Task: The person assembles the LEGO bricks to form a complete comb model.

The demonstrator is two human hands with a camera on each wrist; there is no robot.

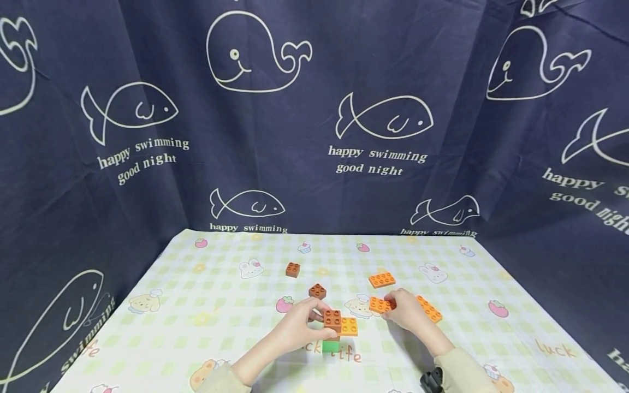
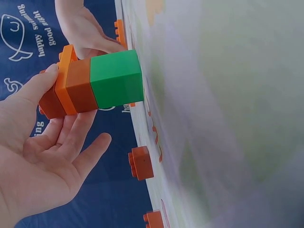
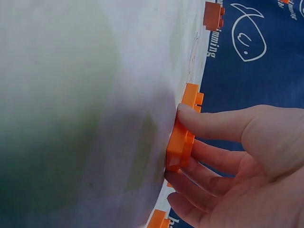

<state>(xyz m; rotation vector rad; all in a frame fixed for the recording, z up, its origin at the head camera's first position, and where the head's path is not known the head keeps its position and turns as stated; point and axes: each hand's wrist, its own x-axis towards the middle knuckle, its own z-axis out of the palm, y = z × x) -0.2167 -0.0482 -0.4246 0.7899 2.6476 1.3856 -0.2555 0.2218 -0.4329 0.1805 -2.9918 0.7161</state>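
Observation:
In the head view my left hand (image 1: pixel 298 326) holds a stack of toy building bricks near the table's front. A green brick (image 2: pixel 116 78) forms its bottom, then a brown brick (image 2: pixel 81 86), a flat orange brick (image 1: pixel 349 326) jutting out to the right, and a brown brick (image 1: pixel 332 318) on top. Thumb and fingers grip the stack's upper part from opposite sides. Farther right, my right hand (image 1: pixel 407 311) pinches another flat orange brick (image 1: pixel 377 304), studs up at the tabletop; the right wrist view shows the thumb (image 3: pixel 204 122) along one long side.
Two loose brown bricks, one farther back (image 1: pixel 292 269) and one nearer (image 1: pixel 317 290), lie beyond my left hand. A flat orange brick (image 1: pixel 382 280) lies behind my right hand, another (image 1: pixel 430 309) just right of it. A dark printed curtain (image 1: pixel 314 136) surrounds the patterned tablecloth (image 1: pixel 221 305).

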